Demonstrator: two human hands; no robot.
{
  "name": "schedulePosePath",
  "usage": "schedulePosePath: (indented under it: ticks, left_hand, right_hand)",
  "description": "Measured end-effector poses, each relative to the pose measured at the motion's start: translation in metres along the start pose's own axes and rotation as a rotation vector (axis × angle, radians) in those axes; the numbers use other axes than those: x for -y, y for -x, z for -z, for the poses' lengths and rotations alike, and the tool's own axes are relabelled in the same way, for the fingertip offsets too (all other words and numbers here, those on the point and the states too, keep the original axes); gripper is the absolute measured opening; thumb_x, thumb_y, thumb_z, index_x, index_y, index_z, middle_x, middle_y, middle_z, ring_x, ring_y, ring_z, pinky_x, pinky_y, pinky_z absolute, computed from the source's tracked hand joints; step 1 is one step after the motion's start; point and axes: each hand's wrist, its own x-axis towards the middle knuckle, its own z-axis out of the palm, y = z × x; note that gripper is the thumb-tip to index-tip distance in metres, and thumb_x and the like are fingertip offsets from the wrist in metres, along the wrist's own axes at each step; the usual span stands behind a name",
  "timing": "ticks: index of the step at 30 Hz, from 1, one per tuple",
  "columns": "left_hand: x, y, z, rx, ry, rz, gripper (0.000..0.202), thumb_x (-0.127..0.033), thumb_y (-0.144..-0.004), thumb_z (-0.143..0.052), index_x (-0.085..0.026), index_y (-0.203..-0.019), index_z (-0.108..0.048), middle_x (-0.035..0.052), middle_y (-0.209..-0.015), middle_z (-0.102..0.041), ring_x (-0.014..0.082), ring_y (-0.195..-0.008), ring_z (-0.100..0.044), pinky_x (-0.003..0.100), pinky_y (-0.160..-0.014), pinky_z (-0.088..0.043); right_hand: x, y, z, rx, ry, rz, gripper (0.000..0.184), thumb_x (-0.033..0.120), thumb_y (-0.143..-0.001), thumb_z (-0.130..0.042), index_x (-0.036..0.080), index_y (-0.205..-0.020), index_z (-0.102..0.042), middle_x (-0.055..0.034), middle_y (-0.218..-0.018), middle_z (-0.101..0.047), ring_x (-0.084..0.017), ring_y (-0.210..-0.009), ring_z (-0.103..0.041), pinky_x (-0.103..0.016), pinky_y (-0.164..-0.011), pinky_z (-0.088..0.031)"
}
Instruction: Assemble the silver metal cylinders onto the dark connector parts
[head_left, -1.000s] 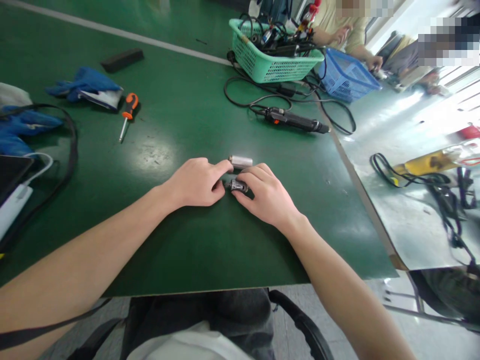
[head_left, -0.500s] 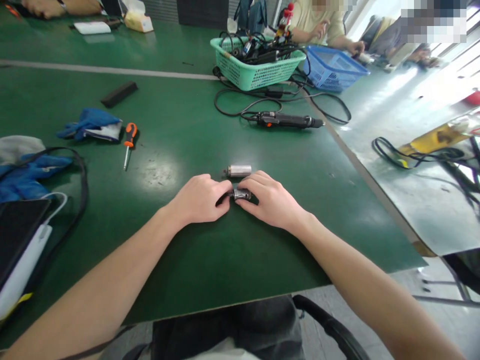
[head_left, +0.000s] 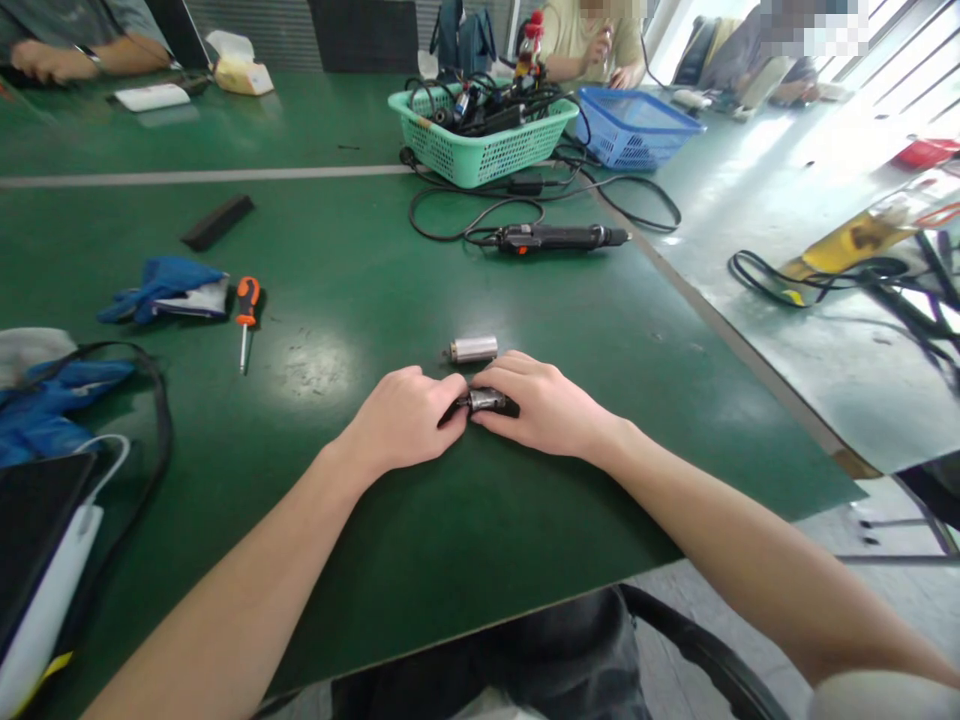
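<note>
Low over the green table, a small metal cylindrical part (head_left: 487,399) lies between my two hands. My left hand (head_left: 409,418) pinches its dark left end between thumb and fingers. My right hand (head_left: 544,405) is closed round the right end, thumb in front and fingers behind. The fingertips hide both ends of the part. Just beyond my fingers lies a silver cylinder like a small motor (head_left: 474,349), on its side, with a narrow tip pointing left.
An orange-and-black screwdriver (head_left: 247,318), blue gloves (head_left: 169,288) and a black bar (head_left: 217,222) lie to the left. Beyond are a corded electric screwdriver (head_left: 559,238), a green basket (head_left: 484,155) of cables and a blue basket (head_left: 637,130). Other people sit across the table.
The camera view has shifted slightly. My hands have come closer together around the metal part, and my right fingers have moved further over it. The silver cylinder stays put.
</note>
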Motion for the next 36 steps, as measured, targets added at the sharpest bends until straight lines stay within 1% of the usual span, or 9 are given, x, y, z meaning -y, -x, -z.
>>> schedulePosePath:
  ticks: [6,10,14,19,24,31,36]
  left_hand:
    - [0.0006,0.0001,-0.0004,-0.008,0.021,-0.017,0.019,-0.03,-0.097,-0.049,-0.02,-0.086,-0.062,0.0035,-0.072,-0.069,0.0194,-0.065,-0.064,0.033,-0.065,-0.043]
    - [0.002,0.0005,-0.0014,-0.003,0.042,-0.034,0.018,-0.03,-0.097,-0.049,-0.02,-0.089,-0.063,0.0028,-0.073,-0.069,0.0191,-0.066,-0.065,0.033,-0.068,-0.044]
    - [0.0026,0.0007,-0.0017,0.001,0.053,-0.032,0.018,-0.031,-0.098,-0.05,-0.02,-0.092,-0.064,0.0028,-0.074,-0.069,0.0195,-0.068,-0.066,0.033,-0.068,-0.045]
    - [0.0021,-0.0002,-0.0012,-0.017,0.056,-0.024,0.018,-0.03,-0.098,-0.05,-0.02,-0.092,-0.064,0.003,-0.075,-0.07,0.019,-0.067,-0.066,0.032,-0.067,-0.044]
    - [0.0038,0.0002,-0.0035,-0.017,0.049,-0.025,0.02,-0.03,-0.099,-0.048,-0.02,-0.092,-0.064,0.003,-0.074,-0.07,0.0203,-0.067,-0.066,0.034,-0.067,-0.045]
    - [0.0033,-0.0005,-0.002,-0.035,0.004,0.004,0.019,-0.031,-0.098,-0.05,-0.02,-0.091,-0.065,0.0038,-0.073,-0.071,0.0201,-0.065,-0.066,0.034,-0.065,-0.044]
    - [0.0037,-0.001,-0.0022,-0.023,0.025,-0.002,0.021,-0.031,-0.098,-0.049,-0.02,-0.092,-0.065,0.0042,-0.074,-0.071,0.0211,-0.065,-0.066,0.034,-0.064,-0.044]
  right_hand:
    - [0.0005,-0.0004,-0.0001,-0.016,-0.032,-0.014,0.018,0.026,-0.092,-0.068,0.019,-0.109,-0.069,-0.0087,-0.105,-0.072,-0.026,-0.102,-0.065,-0.042,-0.091,-0.056]
    - [-0.0001,-0.0001,-0.0007,-0.019,-0.04,-0.017,0.017,0.027,-0.092,-0.068,0.019,-0.107,-0.069,-0.0088,-0.101,-0.071,-0.026,-0.099,-0.065,-0.042,-0.088,-0.056]
    - [0.0001,0.0001,-0.0012,-0.016,-0.039,-0.037,0.017,0.026,-0.092,-0.068,0.019,-0.107,-0.069,-0.0085,-0.101,-0.07,-0.026,-0.099,-0.064,-0.041,-0.088,-0.055]
    - [-0.0005,-0.0004,-0.0016,-0.007,-0.026,-0.046,0.017,0.028,-0.093,-0.068,0.019,-0.107,-0.069,-0.0085,-0.101,-0.07,-0.025,-0.098,-0.065,-0.04,-0.087,-0.055]
    - [-0.0007,-0.0016,-0.0016,-0.007,-0.014,-0.042,0.016,0.029,-0.095,-0.067,0.018,-0.106,-0.068,-0.0088,-0.101,-0.071,-0.025,-0.098,-0.065,-0.04,-0.087,-0.055]
    - [0.0016,-0.0028,-0.0033,-0.026,0.049,-0.102,0.016,0.032,-0.094,-0.068,0.02,-0.104,-0.069,-0.0085,-0.101,-0.072,-0.026,-0.097,-0.065,-0.041,-0.086,-0.055]
    - [0.0004,-0.002,-0.0048,-0.032,0.03,-0.081,0.015,0.031,-0.096,-0.067,0.021,-0.106,-0.069,-0.0088,-0.103,-0.071,-0.026,-0.099,-0.065,-0.043,-0.088,-0.055]
